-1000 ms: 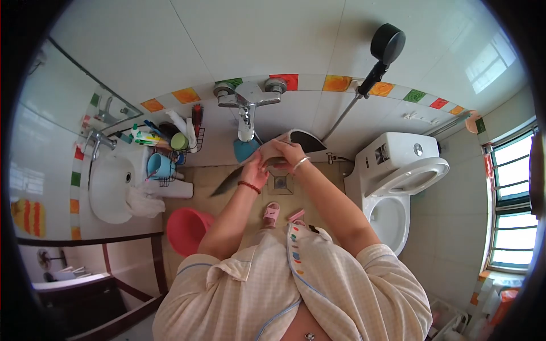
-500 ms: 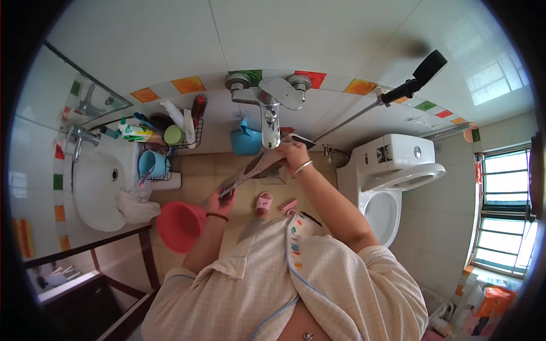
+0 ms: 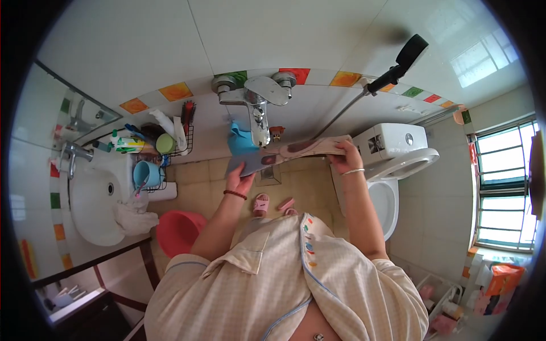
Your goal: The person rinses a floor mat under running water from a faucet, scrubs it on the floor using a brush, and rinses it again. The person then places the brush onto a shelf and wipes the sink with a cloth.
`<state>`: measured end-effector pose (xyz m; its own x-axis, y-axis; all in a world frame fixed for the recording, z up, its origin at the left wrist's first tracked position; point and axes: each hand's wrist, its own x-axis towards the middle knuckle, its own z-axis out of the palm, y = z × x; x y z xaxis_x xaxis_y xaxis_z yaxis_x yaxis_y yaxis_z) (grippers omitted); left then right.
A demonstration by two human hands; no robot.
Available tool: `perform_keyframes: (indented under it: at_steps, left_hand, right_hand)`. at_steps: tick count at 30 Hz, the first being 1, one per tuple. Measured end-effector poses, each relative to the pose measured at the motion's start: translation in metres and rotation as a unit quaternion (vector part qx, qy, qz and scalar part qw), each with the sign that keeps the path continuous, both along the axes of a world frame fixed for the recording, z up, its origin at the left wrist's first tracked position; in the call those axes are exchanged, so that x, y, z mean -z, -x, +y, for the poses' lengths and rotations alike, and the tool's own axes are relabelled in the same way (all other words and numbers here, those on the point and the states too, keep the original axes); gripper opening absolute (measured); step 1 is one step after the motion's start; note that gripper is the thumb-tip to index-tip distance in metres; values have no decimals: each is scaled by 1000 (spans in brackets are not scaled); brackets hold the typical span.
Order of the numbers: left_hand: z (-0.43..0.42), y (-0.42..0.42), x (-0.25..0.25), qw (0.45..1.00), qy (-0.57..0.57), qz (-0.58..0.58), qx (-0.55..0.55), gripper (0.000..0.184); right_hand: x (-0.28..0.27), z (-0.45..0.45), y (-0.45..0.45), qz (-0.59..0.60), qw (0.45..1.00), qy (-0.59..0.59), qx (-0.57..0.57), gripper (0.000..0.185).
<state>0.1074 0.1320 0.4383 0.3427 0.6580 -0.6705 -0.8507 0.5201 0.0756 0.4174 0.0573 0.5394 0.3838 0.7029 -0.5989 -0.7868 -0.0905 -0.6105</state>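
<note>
A long, flat, thin printed sheet (image 3: 293, 152), grey and pinkish, spans the space between my hands below the wall faucet (image 3: 259, 105). My left hand (image 3: 240, 181), with a red bead bracelet at the wrist, grips its left end. At its right end, my right hand (image 3: 347, 158), wearing a pale bangle, is closed on the edge. Behind the sheet's left part, a blue dipper (image 3: 241, 139) hangs against the wall, partly covered. The floor drain (image 3: 267, 177) shows just under the sheet.
A pink bucket (image 3: 179, 233) stands on the floor at the left, near the sink (image 3: 94, 199). A wire rack (image 3: 185, 142) holds bottles and brushes. The toilet (image 3: 392, 170) is at the right. A black shower head (image 3: 410, 52) juts from the wall.
The sheet, bunched between close hands at first, is now stretched out wide and nearly level. My right hand has moved right; my left hand dropped left, then rose.
</note>
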Motion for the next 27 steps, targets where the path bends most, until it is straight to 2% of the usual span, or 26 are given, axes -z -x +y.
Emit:
perform_keyframes:
  at_steps: [5, 8, 10, 12, 14, 18, 21, 27]
  left_hand:
    - [11, -51, -27, 998, -32, 11, 52, 26]
    - [27, -68, -41, 994, -48, -33, 94, 29]
    - [34, -77, -42, 993, -34, -13, 109, 29]
    - [38, -78, -47, 992, -27, 31, 121, 24]
    - [40, -75, -51, 977, -38, 125, 169, 19]
    - [38, -60, -70, 963, -38, 151, 221, 19]
    - [38, -46, -88, 960, -32, 163, 224, 21]
    - [45, -10, -91, 964, -58, 177, 190, 22]
  right_hand:
    - [-22, -30, -32, 11, 995, -39, 92, 20]
    - [-23, -44, -48, 26, 989, -49, 136, 23]
    - [-20, -50, -56, 30, 986, -55, 155, 16]
    - [-21, -55, -60, 27, 985, -52, 160, 14]
    - [-19, -60, -65, 27, 987, -46, 153, 13]
    - [-22, -61, -67, 41, 984, -9, 174, 13]
    - [-20, -57, -64, 54, 983, 6, 175, 12]
    - [-16, -35, -47, 64, 990, -9, 126, 13]
